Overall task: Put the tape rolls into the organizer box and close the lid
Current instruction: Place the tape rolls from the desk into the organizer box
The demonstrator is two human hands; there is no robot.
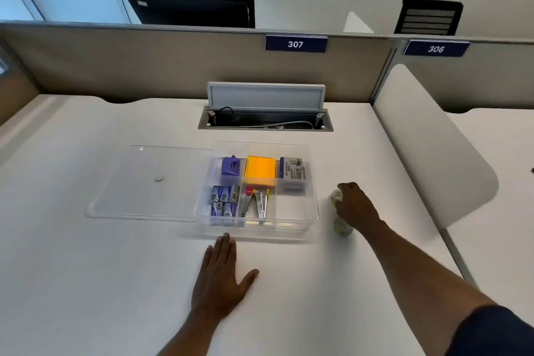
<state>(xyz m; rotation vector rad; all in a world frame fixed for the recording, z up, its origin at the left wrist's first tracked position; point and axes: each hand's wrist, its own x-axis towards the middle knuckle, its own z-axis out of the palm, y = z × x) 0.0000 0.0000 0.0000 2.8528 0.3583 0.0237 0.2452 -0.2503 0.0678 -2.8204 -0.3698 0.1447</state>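
A clear organizer box stands open on the white desk, holding a purple sharpener, orange sticky notes, staple boxes and staple removers; its front right compartment looks bare. Its clear lid lies flat to the left, touching the box. Right of the box sit pale tape rolls, blurred and partly hidden under my right hand, whose fingers curl over the farther roll. My left hand rests flat on the desk just in front of the box, fingers together, holding nothing.
An open cable hatch with a raised flap sits behind the box. A beige partition with a "307" sign closes the back. A white divider panel rises at the desk's right edge.
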